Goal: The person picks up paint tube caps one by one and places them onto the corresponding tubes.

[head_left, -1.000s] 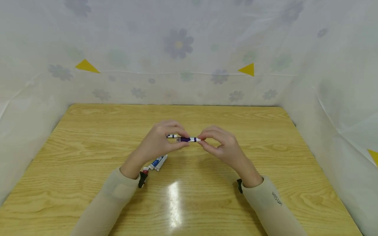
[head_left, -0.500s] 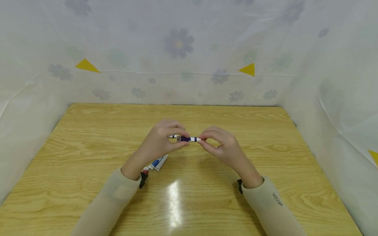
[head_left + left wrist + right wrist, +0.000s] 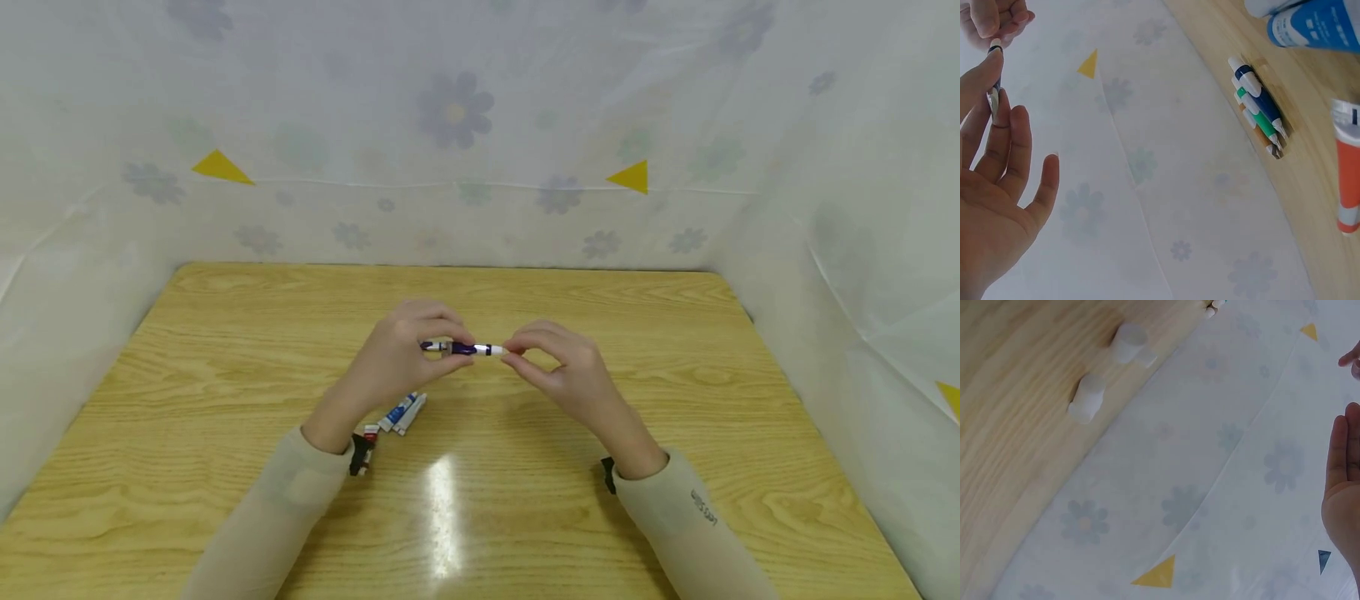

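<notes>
Both hands are up over mid-bench (image 3: 225,333), clamped on one purple-and-white tube (image 3: 472,349): left hand (image 3: 393,362) pinching the nine o'clock end, right hand (image 3: 566,375) gripping the three o'clock tip. I'd judge the cap not off yet; other tubes (image 3: 401,412) wait at seven o'clock.

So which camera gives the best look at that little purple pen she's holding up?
The head view: the purple pen shows lengthwise, pinched between the left hand and right hand. The left wrist view catches only a sliver behind fingers; the right wrist view misses it.
</notes>
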Demonstrator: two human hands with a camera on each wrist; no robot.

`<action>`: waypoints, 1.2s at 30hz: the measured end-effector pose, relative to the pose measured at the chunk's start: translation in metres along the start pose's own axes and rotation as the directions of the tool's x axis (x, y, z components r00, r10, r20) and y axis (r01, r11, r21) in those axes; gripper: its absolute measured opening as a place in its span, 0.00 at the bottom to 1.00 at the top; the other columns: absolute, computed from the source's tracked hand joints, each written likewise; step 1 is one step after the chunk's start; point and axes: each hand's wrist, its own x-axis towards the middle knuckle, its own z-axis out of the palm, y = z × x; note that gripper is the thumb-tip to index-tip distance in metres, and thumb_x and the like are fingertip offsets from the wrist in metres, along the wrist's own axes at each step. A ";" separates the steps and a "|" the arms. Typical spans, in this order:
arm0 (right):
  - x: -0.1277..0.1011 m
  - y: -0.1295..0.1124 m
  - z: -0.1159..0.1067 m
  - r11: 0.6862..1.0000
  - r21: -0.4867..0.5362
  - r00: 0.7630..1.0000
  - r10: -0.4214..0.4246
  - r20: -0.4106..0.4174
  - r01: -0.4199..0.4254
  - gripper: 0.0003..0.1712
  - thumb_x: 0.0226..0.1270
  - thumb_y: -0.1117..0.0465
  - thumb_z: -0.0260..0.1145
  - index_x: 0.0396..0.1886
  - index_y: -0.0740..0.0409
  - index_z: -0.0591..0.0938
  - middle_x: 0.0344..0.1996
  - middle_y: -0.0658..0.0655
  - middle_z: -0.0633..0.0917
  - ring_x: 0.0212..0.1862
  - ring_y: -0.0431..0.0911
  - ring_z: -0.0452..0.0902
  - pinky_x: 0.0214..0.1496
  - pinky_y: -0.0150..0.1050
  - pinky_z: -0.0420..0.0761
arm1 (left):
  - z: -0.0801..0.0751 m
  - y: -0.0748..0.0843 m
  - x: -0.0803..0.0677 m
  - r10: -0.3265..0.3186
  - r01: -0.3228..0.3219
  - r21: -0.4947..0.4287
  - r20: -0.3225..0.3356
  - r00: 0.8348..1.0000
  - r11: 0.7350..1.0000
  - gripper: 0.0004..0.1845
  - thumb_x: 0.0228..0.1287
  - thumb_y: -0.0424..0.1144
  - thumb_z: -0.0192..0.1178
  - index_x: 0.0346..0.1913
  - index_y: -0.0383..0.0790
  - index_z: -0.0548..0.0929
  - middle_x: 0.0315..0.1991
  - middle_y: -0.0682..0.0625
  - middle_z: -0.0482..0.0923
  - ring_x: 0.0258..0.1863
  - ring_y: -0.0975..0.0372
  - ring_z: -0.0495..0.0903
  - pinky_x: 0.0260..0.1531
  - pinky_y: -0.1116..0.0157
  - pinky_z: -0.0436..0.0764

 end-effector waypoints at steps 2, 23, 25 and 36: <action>0.000 0.000 -0.001 1.000 0.011 1.000 -0.004 -0.006 0.004 0.13 0.54 0.75 0.78 0.38 0.62 0.89 0.36 0.58 0.90 0.38 0.48 0.87 0.45 0.33 0.86 | -0.002 -0.003 0.000 -0.014 0.014 0.004 0.008 1.000 1.000 0.09 0.53 0.38 0.80 0.37 0.43 0.92 0.37 0.53 0.88 0.37 0.61 0.84 0.46 0.60 0.82; -0.001 0.003 -0.003 0.999 0.011 0.999 0.036 -0.004 -0.036 0.12 0.59 0.74 0.75 0.41 0.60 0.89 0.38 0.57 0.90 0.40 0.47 0.86 0.45 0.34 0.85 | -0.016 -0.025 -0.008 -0.224 0.228 -0.037 0.077 0.971 0.973 0.10 0.56 0.36 0.78 0.41 0.42 0.91 0.42 0.51 0.88 0.42 0.60 0.85 0.47 0.59 0.85; -0.001 0.003 -0.003 0.999 0.009 0.999 0.032 -0.007 -0.032 0.12 0.58 0.74 0.75 0.41 0.60 0.89 0.38 0.57 0.90 0.40 0.47 0.86 0.45 0.34 0.85 | -0.015 -0.028 -0.009 -0.242 0.247 -0.038 0.094 0.966 0.968 0.09 0.56 0.36 0.78 0.40 0.43 0.91 0.42 0.51 0.88 0.42 0.60 0.85 0.46 0.58 0.85; -0.003 0.007 -0.004 1.000 -0.009 0.999 0.028 -0.015 -0.028 0.15 0.57 0.76 0.75 0.42 0.58 0.89 0.38 0.56 0.90 0.40 0.46 0.86 0.46 0.33 0.85 | -0.014 -0.045 -0.015 -0.342 0.362 -0.050 0.228 0.912 0.931 0.09 0.60 0.37 0.76 0.43 0.44 0.91 0.43 0.52 0.87 0.42 0.61 0.83 0.47 0.54 0.84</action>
